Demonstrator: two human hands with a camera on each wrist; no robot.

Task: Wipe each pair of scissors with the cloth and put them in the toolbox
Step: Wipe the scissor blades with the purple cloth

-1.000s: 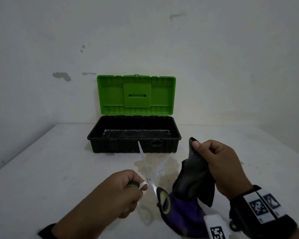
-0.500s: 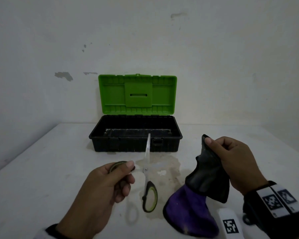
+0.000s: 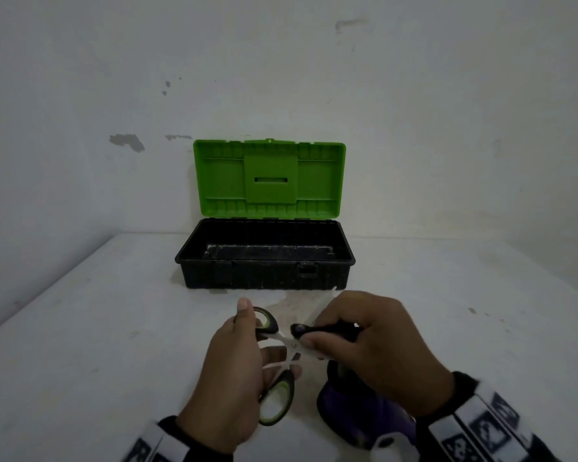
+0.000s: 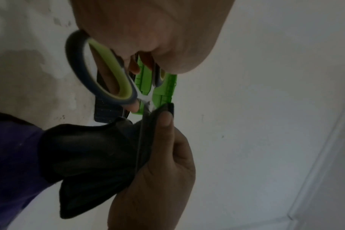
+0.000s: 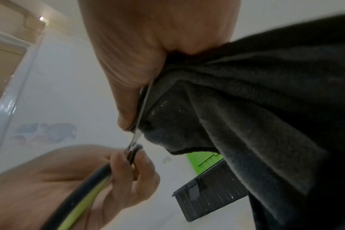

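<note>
My left hand (image 3: 244,358) grips the black-and-green handles of a pair of scissors (image 3: 276,400), held above the white table in front of the toolbox. The scissors (image 4: 108,80) stand spread, one loop up by my thumb, one low. My right hand (image 3: 364,338) holds the dark grey and purple cloth (image 3: 351,411) pinched around one blade near the pivot. In the right wrist view the blade (image 5: 142,112) runs between my thumb and the cloth (image 5: 236,109). The black toolbox (image 3: 264,271) with green lid (image 3: 269,180) stands open behind.
The toolbox sits against the white wall at the back of the table (image 3: 80,328). A stained patch (image 3: 297,308) marks the tabletop just ahead of my hands. A white tagged object (image 3: 391,445) lies near my right wrist.
My right hand moved left and down with the cloth and closed it around a blade. My left hand turned the scissors so the blades point right, handles spread.
</note>
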